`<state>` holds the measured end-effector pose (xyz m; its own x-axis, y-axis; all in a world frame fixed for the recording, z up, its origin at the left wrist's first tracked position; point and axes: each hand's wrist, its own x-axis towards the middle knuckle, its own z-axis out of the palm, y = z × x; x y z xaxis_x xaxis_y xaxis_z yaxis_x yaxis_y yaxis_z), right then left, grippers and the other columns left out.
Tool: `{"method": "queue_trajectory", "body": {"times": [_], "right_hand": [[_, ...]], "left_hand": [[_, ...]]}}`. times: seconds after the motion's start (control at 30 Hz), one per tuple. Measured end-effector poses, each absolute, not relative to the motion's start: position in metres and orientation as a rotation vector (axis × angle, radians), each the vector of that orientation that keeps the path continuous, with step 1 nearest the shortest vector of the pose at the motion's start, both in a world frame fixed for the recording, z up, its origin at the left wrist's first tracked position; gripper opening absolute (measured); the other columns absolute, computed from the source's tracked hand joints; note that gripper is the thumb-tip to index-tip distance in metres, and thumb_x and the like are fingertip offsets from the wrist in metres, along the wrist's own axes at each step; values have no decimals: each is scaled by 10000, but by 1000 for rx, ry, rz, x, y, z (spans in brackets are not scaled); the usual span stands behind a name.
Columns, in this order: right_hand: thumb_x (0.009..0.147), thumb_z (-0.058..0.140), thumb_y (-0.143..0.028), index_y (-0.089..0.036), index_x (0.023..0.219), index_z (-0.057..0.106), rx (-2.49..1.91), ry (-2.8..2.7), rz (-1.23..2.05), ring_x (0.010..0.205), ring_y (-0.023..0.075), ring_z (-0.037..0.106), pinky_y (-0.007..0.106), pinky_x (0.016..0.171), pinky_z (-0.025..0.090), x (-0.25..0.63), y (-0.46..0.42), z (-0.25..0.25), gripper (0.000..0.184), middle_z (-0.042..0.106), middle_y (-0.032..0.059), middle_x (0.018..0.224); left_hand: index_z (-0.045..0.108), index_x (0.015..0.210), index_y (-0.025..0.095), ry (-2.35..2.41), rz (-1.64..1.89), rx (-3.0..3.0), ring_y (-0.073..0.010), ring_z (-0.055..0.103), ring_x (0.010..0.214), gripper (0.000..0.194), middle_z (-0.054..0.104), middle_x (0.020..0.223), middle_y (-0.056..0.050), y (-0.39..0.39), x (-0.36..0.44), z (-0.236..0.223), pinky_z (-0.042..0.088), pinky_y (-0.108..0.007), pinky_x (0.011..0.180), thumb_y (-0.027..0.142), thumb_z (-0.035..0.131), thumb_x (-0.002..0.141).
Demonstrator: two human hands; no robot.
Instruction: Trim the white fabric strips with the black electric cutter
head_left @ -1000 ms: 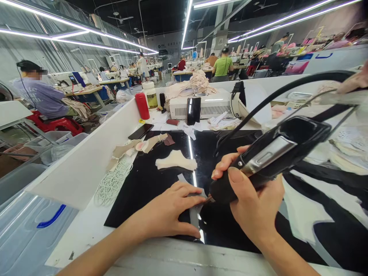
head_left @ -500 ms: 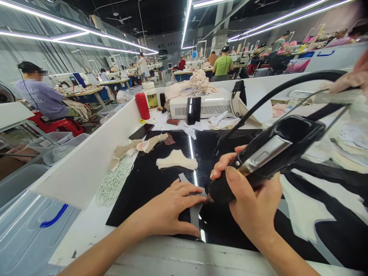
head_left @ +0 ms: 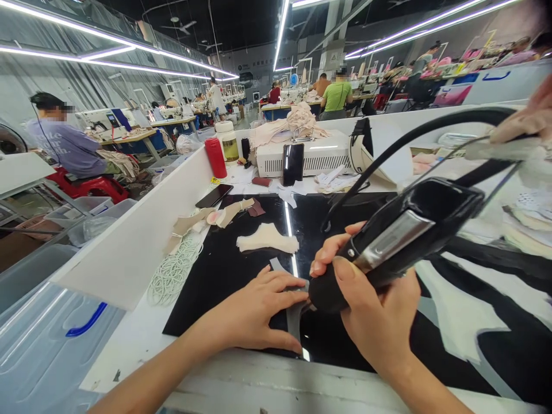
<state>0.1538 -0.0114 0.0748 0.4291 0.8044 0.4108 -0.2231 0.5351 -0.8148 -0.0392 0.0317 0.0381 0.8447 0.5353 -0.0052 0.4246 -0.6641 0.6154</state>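
Note:
My left hand (head_left: 259, 307) lies flat with its fingers spread, pressing a narrow grey translucent strip (head_left: 294, 322) onto the glossy black board (head_left: 224, 287). In my right hand (head_left: 379, 316) is a bulky black corded hand tool (head_left: 397, 236) with a silver panel on its side. Its thin tip points down and left, close by my left fingertips at the strip's edge; whether it touches the strip is hard to see. Beyond my hands lies a cream fabric piece (head_left: 267, 238) with a curved outline. White cut pieces (head_left: 468, 310) rest on the board to the right.
Pale cord loops (head_left: 175, 276) and beige scraps (head_left: 228, 214) lie along the left. Farther back are a phone lying flat (head_left: 214, 196), a red bottle (head_left: 215, 158), a jar (head_left: 228, 141) and an upright phone (head_left: 293, 164) before a white vented machine (head_left: 323, 155). A thick black cable (head_left: 414, 135) arches at right.
The view has shifted slightly. My right hand and the tool have moved a little to the left and down. My left hand stays on the strip.

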Motion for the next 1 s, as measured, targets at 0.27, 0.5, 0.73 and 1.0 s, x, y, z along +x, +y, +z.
{"method": "queue_trajectory", "body": {"times": [0.27, 0.5, 0.73, 1.0], "right_hand": [[879, 1005, -521, -316, 1201, 688, -687, -923, 816, 706, 148, 707, 291, 714, 658, 156, -24, 69, 496, 737, -49, 854], [928, 966, -513, -316, 1176, 700, -677, -978, 789, 696, 158, 688, 308, 688, 647, 157, -31, 71, 413, 728, -47, 843], [953, 942, -506, -311, 1192, 674, -710, -995, 774, 706, 177, 703, 342, 697, 656, 157, -31, 68, 409, 728, -35, 851], [897, 983, -448, -303, 1150, 696, -728, -983, 782, 668, 192, 697, 378, 681, 657, 166, -28, 69, 409, 724, -26, 821]], "left_hand": [[684, 1610, 321, 664, 244, 2379, -412, 500, 1639, 737, 587, 1733, -134, 34, -39, 38, 173, -722, 1431, 585, 921, 964], [680, 1611, 299, 655, 235, 2403, -407, 510, 1615, 735, 583, 1736, -138, 34, -38, 43, 242, -697, 1417, 528, 938, 961], [625, 1664, 311, 639, 223, 2416, -397, 460, 1670, 778, 550, 1769, -130, 34, -37, 42, 193, -707, 1429, 515, 927, 976], [683, 1603, 300, 761, 326, 2487, -377, 534, 1639, 627, 655, 1686, -145, 31, -54, 33, 239, -726, 1411, 505, 865, 1040]]}}
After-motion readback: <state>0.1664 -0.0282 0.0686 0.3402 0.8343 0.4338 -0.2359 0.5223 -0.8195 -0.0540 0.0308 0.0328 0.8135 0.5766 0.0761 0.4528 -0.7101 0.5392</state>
